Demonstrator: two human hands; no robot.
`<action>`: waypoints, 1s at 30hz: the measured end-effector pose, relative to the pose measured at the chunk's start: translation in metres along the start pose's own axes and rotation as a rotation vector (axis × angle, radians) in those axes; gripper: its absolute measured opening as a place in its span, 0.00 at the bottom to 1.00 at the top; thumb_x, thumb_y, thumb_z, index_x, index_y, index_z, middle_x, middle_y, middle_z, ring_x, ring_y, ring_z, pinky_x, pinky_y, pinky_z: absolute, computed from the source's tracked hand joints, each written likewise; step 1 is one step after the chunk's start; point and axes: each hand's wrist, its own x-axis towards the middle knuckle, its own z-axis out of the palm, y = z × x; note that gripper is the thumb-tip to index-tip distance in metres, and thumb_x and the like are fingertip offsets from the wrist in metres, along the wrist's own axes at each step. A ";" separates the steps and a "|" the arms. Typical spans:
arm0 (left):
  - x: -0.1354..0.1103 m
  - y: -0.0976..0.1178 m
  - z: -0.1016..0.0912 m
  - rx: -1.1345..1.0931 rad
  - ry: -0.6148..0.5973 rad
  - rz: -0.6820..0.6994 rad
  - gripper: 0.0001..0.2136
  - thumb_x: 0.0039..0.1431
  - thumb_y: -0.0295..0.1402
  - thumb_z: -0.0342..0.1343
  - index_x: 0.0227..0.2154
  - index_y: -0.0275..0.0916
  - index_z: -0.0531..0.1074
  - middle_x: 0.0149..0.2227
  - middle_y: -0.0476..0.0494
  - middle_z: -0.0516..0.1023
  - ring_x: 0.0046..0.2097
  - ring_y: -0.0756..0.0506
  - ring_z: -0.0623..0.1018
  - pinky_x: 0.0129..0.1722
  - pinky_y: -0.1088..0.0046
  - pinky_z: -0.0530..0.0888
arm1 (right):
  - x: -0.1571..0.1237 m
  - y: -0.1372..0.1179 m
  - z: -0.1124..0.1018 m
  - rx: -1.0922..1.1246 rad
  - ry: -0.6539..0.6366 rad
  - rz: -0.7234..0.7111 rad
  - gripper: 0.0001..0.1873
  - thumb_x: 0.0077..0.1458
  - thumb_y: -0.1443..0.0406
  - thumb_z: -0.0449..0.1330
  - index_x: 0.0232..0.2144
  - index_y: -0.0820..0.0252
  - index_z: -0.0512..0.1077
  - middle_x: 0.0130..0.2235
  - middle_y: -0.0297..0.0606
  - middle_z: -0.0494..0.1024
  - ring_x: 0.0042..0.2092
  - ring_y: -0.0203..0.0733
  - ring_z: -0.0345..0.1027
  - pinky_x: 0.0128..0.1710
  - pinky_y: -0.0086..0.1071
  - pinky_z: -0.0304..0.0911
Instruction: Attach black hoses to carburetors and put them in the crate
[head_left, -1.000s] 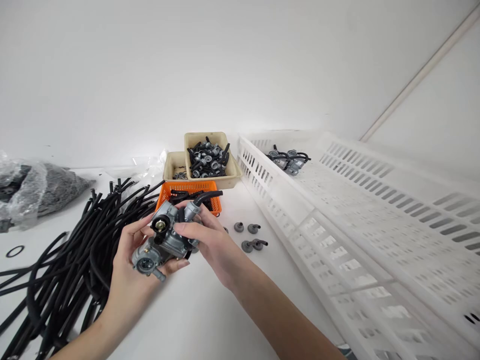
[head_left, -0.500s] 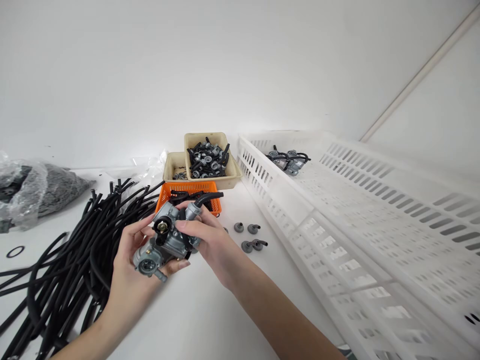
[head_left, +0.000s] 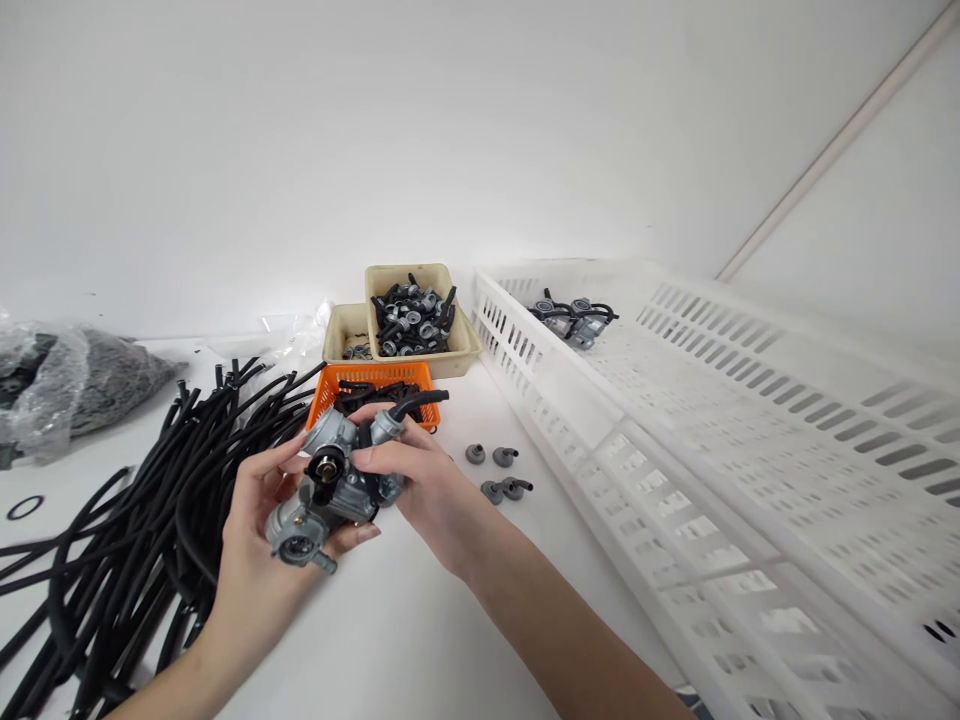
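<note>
Both my hands hold a grey metal carburetor (head_left: pixel 330 485) above the white table. My left hand (head_left: pixel 259 545) cups it from below and the left, fingers curled round its body. My right hand (head_left: pixel 424 490) grips its upper right side, thumb pressed near the round opening. A short black hose (head_left: pixel 420 400) sticks out from the carburetor's top towards the right. An orange basket (head_left: pixel 375 385) with black parts lies just behind my hands.
A heap of long black hoses (head_left: pixel 112 520) covers the table at left. Two beige trays (head_left: pixel 416 320) of small parts stand behind the basket. Several grey caps (head_left: pixel 499 472) lie loose to the right. A large white slotted crate (head_left: pixel 712 470) holds carburetors (head_left: pixel 574 322) at its far end. A plastic bag (head_left: pixel 60 385) is far left.
The carburetor has tilted slightly in my hands and dropped a little lower; both hands keep their grip.
</note>
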 end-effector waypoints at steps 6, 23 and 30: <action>0.001 0.001 0.001 -0.009 0.006 0.256 0.33 0.35 0.30 0.73 0.47 0.48 0.67 0.39 0.50 0.73 0.38 0.47 0.78 0.34 0.73 0.78 | -0.001 -0.001 -0.003 -0.057 -0.087 -0.036 0.16 0.38 0.67 0.66 0.33 0.55 0.70 0.32 0.29 0.71 0.34 0.36 0.61 0.35 0.30 0.53; -0.005 0.002 -0.004 -0.015 0.085 0.331 0.32 0.31 0.26 0.71 0.41 0.53 0.62 0.37 0.53 0.70 0.36 0.47 0.73 0.32 0.69 0.75 | -0.005 -0.002 -0.006 -0.366 -0.395 -0.253 0.22 0.44 0.63 0.67 0.41 0.54 0.65 0.37 0.33 0.68 0.35 0.37 0.64 0.33 0.31 0.64; -0.009 -0.001 -0.001 -0.001 0.144 0.270 0.27 0.38 0.29 0.69 0.40 0.54 0.62 0.38 0.54 0.70 0.38 0.46 0.74 0.35 0.65 0.75 | -0.006 -0.005 -0.007 -0.449 -0.360 -0.335 0.20 0.45 0.62 0.67 0.42 0.54 0.67 0.42 0.37 0.69 0.41 0.41 0.64 0.39 0.35 0.63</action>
